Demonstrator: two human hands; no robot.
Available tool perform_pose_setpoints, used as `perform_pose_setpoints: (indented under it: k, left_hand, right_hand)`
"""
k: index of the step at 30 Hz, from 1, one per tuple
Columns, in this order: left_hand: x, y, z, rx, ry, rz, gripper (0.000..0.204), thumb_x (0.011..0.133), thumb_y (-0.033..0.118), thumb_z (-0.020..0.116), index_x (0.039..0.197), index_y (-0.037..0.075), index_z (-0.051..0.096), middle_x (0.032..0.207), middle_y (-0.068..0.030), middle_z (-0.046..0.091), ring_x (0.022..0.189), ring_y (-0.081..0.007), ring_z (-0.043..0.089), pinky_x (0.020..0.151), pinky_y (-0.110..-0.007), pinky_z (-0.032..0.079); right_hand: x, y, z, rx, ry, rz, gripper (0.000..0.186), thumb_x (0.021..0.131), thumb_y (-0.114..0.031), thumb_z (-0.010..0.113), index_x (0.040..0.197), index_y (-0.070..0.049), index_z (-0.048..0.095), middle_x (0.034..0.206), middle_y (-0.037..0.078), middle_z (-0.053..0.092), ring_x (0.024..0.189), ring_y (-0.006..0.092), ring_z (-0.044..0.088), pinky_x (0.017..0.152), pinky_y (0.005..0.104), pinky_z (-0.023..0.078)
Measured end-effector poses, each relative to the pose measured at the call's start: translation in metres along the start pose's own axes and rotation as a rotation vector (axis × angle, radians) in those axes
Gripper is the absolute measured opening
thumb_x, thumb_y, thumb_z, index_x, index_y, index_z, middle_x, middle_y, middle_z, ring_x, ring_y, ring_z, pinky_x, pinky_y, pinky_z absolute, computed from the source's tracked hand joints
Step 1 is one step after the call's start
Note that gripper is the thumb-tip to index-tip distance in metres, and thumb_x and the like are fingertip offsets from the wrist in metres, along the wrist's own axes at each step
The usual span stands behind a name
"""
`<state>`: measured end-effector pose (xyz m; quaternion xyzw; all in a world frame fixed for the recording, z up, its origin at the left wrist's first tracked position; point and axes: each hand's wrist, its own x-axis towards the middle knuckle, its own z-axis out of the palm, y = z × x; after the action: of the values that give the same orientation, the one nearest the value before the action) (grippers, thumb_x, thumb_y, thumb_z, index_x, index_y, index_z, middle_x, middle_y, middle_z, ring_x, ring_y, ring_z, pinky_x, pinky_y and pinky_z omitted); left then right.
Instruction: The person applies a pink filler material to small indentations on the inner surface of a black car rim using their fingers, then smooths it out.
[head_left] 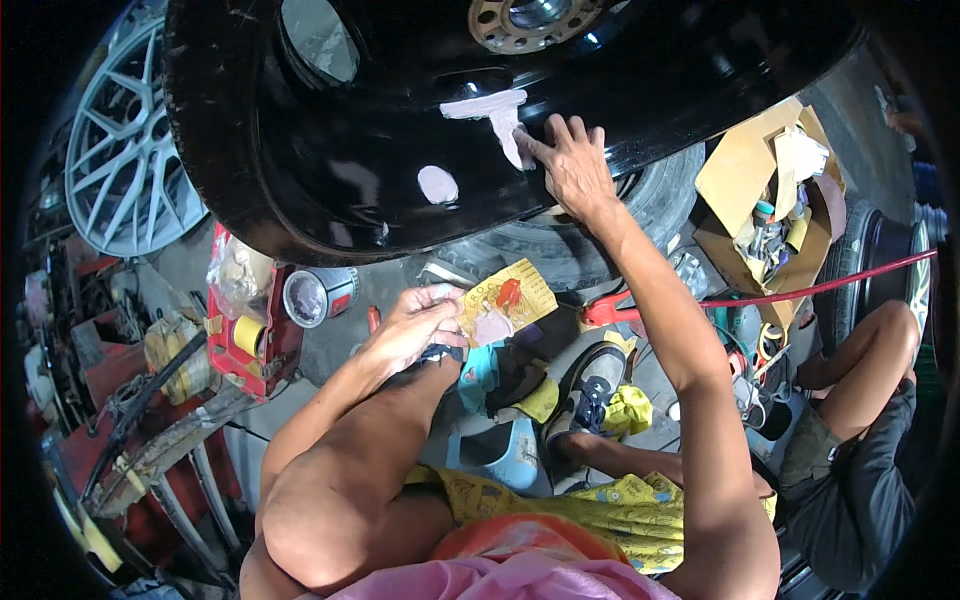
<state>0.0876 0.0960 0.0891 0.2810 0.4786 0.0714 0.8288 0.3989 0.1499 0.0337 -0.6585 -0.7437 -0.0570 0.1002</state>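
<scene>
A large glossy black curved panel (pixel 330 180) spans the top of the head view. On it lie a pale pink T-shaped smear of putty (pixel 505 125) and a separate oval patch of putty (pixel 437 185). My right hand (pixel 578 170) reaches up to the panel, fingers apart, a digit touching the right side of the T-shaped smear; I see no tool in it. Lower down, my left hand (pixel 425 325) pinches the left edge of a yellow printed card (pixel 530 290). A dab of pink putty (pixel 492 327) sits on this card, and some marks my fingertips.
An open can (pixel 318 295) stands beside a red tray (pixel 250 340) at left. A silver wheel (pixel 135 150) leans behind. Under the panel lies a tyre (pixel 665 205). At right are a cardboard box (pixel 735 180), a red hose (pixel 830 287) and another person's bent leg (pixel 865 360). A blue stool (pixel 495 450) stands below.
</scene>
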Motion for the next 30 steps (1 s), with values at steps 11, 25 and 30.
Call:
perform_pose_setpoints:
  k: [11, 25, 30]
  left_hand:
    - [0.001, 0.002, 0.004, 0.016, 0.018, 0.003, 0.013, 0.098, 0.004, 0.055, 0.107, -0.003, 0.061, 0.099, -0.0124, 0.067, 0.082, -0.0205, 0.071, 0.072, -0.032, 0.062]
    - [-0.003, 0.004, 0.001, 0.047, 0.013, -0.009, 0.016, 0.099, 0.003, 0.052, 0.109, -0.005, 0.061, 0.098, -0.0134, 0.068, 0.082, -0.0213, 0.071, 0.074, -0.034, 0.062]
    - [0.001, -0.001, 0.001, 0.034, 0.013, -0.014, 0.015, 0.098, 0.005, 0.054, 0.108, -0.003, 0.061, 0.098, -0.0122, 0.067, 0.082, -0.0208, 0.071, 0.074, -0.034, 0.062]
  right_hand:
    - [0.029, 0.021, 0.016, -0.148, -0.143, 0.015, 0.063, 0.089, -0.01, 0.053, 0.145, -0.039, 0.047, 0.12, 0.008, 0.044, 0.108, 0.0247, 0.043, 0.089, 0.0443, 0.038]
    - [-0.036, -0.003, -0.013, 0.057, -0.046, -0.011, 0.054, 0.082, -0.004, 0.058, 0.132, -0.025, 0.063, 0.101, 0.007, 0.049, 0.095, 0.0244, 0.047, 0.077, 0.04, 0.036]
    - [-0.01, 0.009, -0.002, 0.043, -0.009, -0.001, 0.054, 0.082, -0.006, 0.056, 0.132, -0.026, 0.063, 0.105, 0.008, 0.049, 0.097, 0.0256, 0.047, 0.079, 0.0417, 0.037]
